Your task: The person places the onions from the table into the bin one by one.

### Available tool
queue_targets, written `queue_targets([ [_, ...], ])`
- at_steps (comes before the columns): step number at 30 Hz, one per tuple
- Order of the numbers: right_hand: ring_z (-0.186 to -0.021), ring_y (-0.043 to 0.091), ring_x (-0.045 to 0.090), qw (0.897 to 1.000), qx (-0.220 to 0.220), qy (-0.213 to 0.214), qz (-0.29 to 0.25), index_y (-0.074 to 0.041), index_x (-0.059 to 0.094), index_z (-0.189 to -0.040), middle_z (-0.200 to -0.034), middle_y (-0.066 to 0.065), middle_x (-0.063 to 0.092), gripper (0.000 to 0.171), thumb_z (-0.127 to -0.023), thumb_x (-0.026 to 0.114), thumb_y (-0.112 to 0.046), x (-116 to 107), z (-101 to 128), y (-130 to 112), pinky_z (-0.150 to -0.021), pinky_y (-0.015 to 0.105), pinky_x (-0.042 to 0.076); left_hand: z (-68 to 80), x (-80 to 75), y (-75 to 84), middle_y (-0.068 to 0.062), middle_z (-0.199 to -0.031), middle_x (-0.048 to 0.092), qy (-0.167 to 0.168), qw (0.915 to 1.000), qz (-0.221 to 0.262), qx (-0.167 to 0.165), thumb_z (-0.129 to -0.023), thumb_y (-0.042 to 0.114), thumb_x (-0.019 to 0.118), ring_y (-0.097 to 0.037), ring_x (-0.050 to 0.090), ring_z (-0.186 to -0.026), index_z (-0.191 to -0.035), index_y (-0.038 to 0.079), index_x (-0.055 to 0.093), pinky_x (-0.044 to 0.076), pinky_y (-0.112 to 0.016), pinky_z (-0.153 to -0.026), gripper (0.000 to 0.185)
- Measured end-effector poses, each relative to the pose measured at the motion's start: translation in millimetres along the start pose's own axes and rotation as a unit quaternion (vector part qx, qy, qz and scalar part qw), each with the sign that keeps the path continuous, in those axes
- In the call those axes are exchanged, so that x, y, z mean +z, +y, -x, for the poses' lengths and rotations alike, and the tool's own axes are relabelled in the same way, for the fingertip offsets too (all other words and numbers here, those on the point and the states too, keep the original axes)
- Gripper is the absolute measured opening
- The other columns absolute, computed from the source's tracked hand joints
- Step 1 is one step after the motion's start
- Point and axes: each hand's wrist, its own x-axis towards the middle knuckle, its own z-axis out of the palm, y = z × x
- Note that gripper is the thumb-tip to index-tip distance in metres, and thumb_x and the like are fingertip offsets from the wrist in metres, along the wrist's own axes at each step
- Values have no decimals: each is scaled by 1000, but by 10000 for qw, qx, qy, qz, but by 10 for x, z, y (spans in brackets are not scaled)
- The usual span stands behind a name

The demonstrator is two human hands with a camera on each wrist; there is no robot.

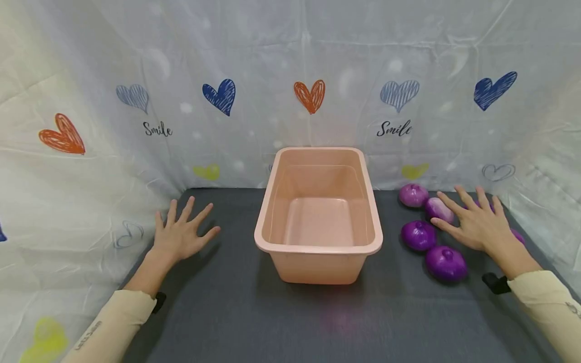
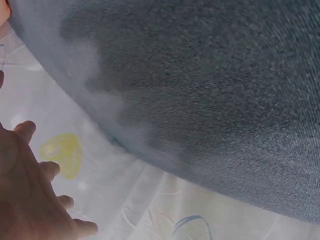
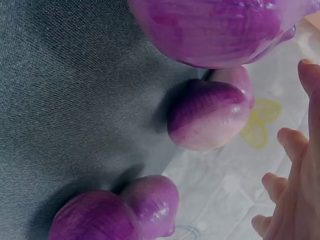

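Observation:
My right hand is spread over a group of purple onions on the right, fingers straight and holding nothing. A dark purple onion lies nearest me, with another onion just behind it. Farther back are a paler onion and a pinkish onion. More purple shows partly hidden behind the hand. In the right wrist view, a large onion looms at the top beside the fingers. My left hand hovers spread and bare-palmed at the left, with only dark cloth near it.
A peach plastic tub stands at the middle of the dark tabletop, between the two hands, with nothing inside. A white curtain printed with hearts and "Smile" hangs behind and along both sides.

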Motion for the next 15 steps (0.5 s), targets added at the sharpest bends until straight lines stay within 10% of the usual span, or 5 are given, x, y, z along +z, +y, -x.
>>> queue_targets([
  [4,-141,61,2,9999,-110,100,-63,-18,23,-163,-160,31,16,85,-99,42,-71,-21,-15,12,-106,75,-3,-1,-49,15,-27,-163,14,-54,9997,208,81,-99,69,43,-59,4,-144,-162,21,29,-1,-79,-102,81],
  [8,-139,59,17,9973,-439,561,-190,-12,36,-158,-156,31,26,77,-101,50,-61,-43,-10,20,-104,75,14,6,-142,29,-31,-151,38,-29,9929,1042,567,-104,54,51,-56,38,-132,-157,9,37,31,-73,-99,71],
  [15,-106,47,57,9707,-1363,1621,-1135,1,60,-132,-128,26,55,46,-98,71,-26,-79,77,31,-86,64,44,55,-309,121,-23,-130,62,-231,9489,2997,958,-107,33,57,-42,62,-113,-153,8,41,50,-57,-87,54],
])
